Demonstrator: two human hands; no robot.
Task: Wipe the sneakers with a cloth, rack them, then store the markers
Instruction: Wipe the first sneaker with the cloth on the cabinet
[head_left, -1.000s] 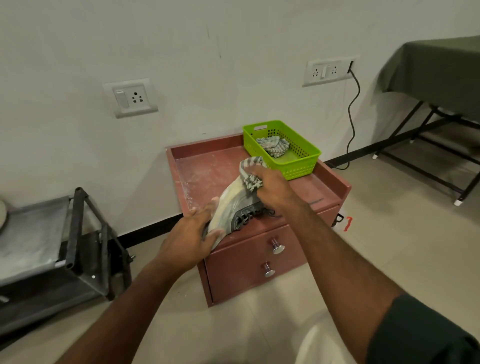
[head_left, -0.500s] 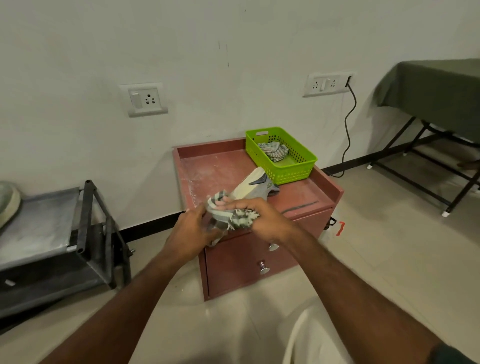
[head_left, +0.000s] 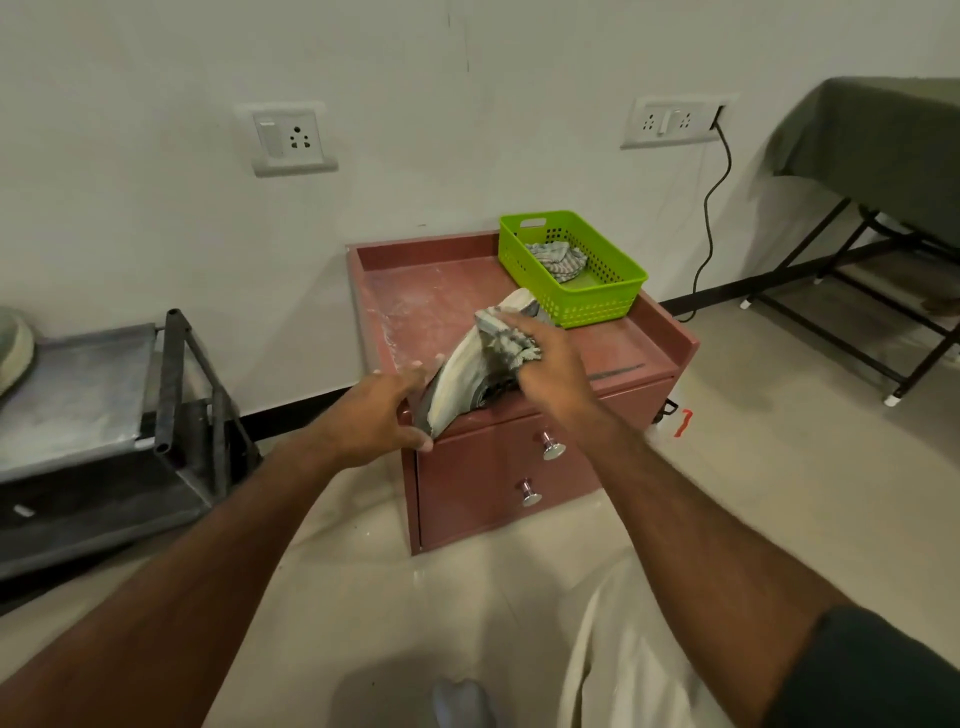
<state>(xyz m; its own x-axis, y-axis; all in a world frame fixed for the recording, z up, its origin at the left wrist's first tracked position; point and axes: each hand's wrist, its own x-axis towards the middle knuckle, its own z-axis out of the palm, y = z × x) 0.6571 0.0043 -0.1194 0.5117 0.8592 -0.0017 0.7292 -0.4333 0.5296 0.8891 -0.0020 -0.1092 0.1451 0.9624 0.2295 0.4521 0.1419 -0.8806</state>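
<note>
The person holds a sneaker (head_left: 462, 374) up over the front edge of the little red cabinet (head_left: 415, 296). The left hand (head_left: 379, 415) grips the near end of the shoe, fingers curled round it. The right hand (head_left: 540, 358) presses a striped cloth (head_left: 501, 338) against the far end, fingers wrapped over the cloth.

To wipe well, I think the left hand should hold the shoe tight so it does not wobble. The cloth should rub in long strokes from one end to the other, and the shoe should be turned so every side gets clean.

The right hand hides much of the shoe, so I cannot tell how dirty it is there. Another cloth sits in the green basket (head_left: 613, 306) behind. A pale shape on the dark rack (head_left: 171, 374) at the far left is cut off; it may be the other shoe. I see no markers anywhere.
</note>
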